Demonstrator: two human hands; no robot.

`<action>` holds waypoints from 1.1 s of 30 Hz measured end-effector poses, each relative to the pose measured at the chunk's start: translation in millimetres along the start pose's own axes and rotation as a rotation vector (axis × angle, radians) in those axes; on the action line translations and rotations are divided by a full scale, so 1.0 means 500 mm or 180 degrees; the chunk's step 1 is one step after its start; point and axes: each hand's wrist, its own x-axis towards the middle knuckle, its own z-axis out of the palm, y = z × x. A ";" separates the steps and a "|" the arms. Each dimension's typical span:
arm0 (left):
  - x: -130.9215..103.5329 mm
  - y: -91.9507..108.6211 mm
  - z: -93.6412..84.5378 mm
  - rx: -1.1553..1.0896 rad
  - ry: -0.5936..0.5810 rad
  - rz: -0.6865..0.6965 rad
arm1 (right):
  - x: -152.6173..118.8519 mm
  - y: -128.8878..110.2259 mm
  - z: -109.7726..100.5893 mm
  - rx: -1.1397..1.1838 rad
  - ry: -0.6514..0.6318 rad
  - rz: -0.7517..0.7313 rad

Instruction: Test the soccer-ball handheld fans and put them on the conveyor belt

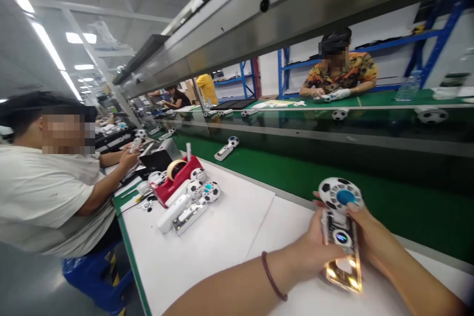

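You hold a handheld fan [340, 234] in both hands at about four o'clock in the view, just above the white tabletop [222, 237]. Its round head, patterned like a football with a blue centre, points away from you; the clear handle glows amber at its near end. Your left hand [314, 249] has its grip clamped on the handle's left side, a dark band on that wrist. Your right hand [366, 234] has its grip closed on the right side, thumb near the head. No writing on the fan can be read.

At nine o'clock on the tabletop lie more fans [188, 207] beside a red tape dispenser [177, 177]. A person in a white shirt [44, 192] sits at the far left. At one o'clock, across the green conveyor belt [281, 168], another person [338, 76] works. One fan [226, 149] lies on the belt.
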 end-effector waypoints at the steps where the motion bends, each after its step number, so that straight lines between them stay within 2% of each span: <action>1: -0.001 0.000 0.004 -0.0064 -0.0003 -0.0016 | -0.004 0.003 -0.002 0.0111 -0.0276 0.0186; 2: -0.003 0.001 0.008 -0.0084 0.0040 0.0003 | -0.008 0.006 -0.004 0.0138 -0.0542 0.0313; 4: -0.005 0.003 0.013 0.0001 0.0155 0.0024 | -0.012 0.007 -0.005 0.0200 -0.0910 0.0270; 6: -0.005 0.005 0.013 0.0069 0.0077 -0.0161 | -0.011 0.006 -0.005 0.0308 -0.1027 0.0189; 12: -0.008 0.010 0.011 0.0266 -0.0185 -0.0341 | -0.014 -0.001 -0.006 0.0511 -0.0945 0.0238; 24: -0.013 0.016 0.024 0.0462 0.0043 -0.0335 | -0.009 0.002 -0.010 0.0403 -0.1023 0.0196; 29: -0.013 0.016 0.027 0.0186 -0.0053 -0.0315 | -0.010 0.002 -0.011 0.0289 -0.0922 0.0145; 33: -0.006 0.005 0.016 0.0115 -0.0085 -0.0276 | -0.007 0.008 -0.015 0.0046 -0.0937 0.0121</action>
